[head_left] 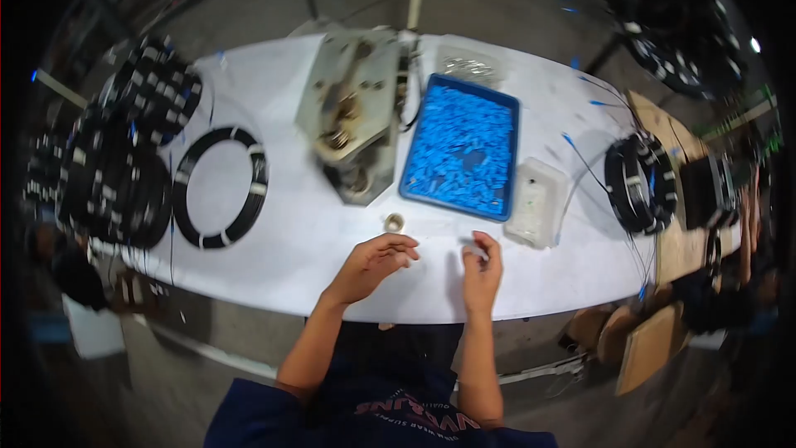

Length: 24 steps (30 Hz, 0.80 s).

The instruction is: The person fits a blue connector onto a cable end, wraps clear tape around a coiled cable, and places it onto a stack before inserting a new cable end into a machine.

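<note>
Over the front of the white table (307,270), my left hand (375,265) has its fingers loosely curled and apart, with nothing visible in it. A small tape roll (394,222) lies just beyond its fingertips. My right hand (482,270) is raised to the right, thumb and fingers bent with a gap between them, and holds nothing that I can see. Beyond it stands a blue tray (408,191) full of small blue pieces (464,133). A clear plastic container (536,203) sits right of the tray.
A metal machine (352,108) stands behind the tape roll. One black coil (186,199) lies at the left, beside stacked coils (108,174). More coils (638,182) are at the right. A bag of small parts (471,65) lies behind the tray. Other people are partly visible at both edges.
</note>
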Each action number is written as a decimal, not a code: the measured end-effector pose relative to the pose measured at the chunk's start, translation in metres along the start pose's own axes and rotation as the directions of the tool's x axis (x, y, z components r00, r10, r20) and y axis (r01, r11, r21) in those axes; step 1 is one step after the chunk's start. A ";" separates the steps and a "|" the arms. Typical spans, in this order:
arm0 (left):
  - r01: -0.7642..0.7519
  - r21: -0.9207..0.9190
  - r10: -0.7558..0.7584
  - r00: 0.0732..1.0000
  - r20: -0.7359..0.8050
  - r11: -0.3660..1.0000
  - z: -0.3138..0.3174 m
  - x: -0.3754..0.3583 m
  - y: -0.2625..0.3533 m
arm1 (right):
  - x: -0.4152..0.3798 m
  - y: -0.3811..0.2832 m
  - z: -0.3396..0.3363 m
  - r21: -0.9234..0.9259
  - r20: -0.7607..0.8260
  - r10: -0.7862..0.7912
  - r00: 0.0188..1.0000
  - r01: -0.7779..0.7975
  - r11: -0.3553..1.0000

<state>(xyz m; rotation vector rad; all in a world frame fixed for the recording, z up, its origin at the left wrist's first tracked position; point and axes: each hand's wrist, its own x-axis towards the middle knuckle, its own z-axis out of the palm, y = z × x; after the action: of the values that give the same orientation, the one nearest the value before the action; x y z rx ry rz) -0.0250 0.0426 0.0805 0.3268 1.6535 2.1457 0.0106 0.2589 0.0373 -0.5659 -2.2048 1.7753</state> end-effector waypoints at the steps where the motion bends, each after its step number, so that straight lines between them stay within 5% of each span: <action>1: 0.055 -0.008 -0.055 0.995 -0.083 0.998 -0.011 -0.021 -0.011 | -0.010 0.000 0.015 0.012 0.082 0.027 0.996 -0.028 1.000; 4: 0.174 -0.032 -0.176 0.943 -0.283 0.984 -0.034 -0.072 -0.024 | -0.031 0.011 0.045 -0.042 0.309 0.042 0.950 -0.030 0.999; 10: 0.217 0.136 -0.125 0.863 -0.490 0.967 -0.048 -0.083 -0.063 | -0.020 0.000 0.085 -0.178 0.265 -0.129 0.955 0.180 0.967; 12: 0.183 0.333 -0.017 0.895 -0.446 0.925 -0.041 -0.066 -0.062 | -0.010 -0.003 0.093 -0.192 0.271 -0.105 0.957 0.161 0.968; 14: 0.179 0.338 -0.023 0.908 -0.418 0.924 -0.040 -0.045 -0.068 | 0.002 0.002 0.099 -0.242 0.342 -0.189 0.920 0.280 0.929; 16: 0.050 0.547 0.232 0.871 -0.434 0.836 -0.037 -0.024 -0.072 | 0.009 0.012 0.100 -0.223 0.382 -0.206 0.901 0.306 0.926; 18: 0.041 0.555 0.253 0.861 -0.441 0.831 -0.037 -0.010 -0.072 | 0.011 0.009 0.099 -0.102 0.414 -0.025 0.910 0.073 0.992; 19: 0.043 0.342 0.120 0.888 -0.443 0.939 -0.037 -0.005 -0.070 | 0.011 0.008 0.097 -0.105 0.413 -0.025 0.911 0.075 0.992; 21: 0.134 -0.200 -0.186 0.946 -0.266 0.971 -0.041 0.002 -0.056 | 0.005 0.005 0.088 0.364 0.531 0.131 0.837 -0.365 0.857; 24: 0.088 -0.192 -0.128 0.970 -0.208 0.977 -0.037 -0.002 -0.045 | -0.004 -0.021 0.074 0.495 0.584 0.136 0.800 -0.484 0.721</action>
<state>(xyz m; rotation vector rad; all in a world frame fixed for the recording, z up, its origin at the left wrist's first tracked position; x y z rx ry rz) -0.0315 0.0191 0.0270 -0.0563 1.5320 2.2942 -0.0201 0.1888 0.0414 -0.3509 -1.6186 2.9694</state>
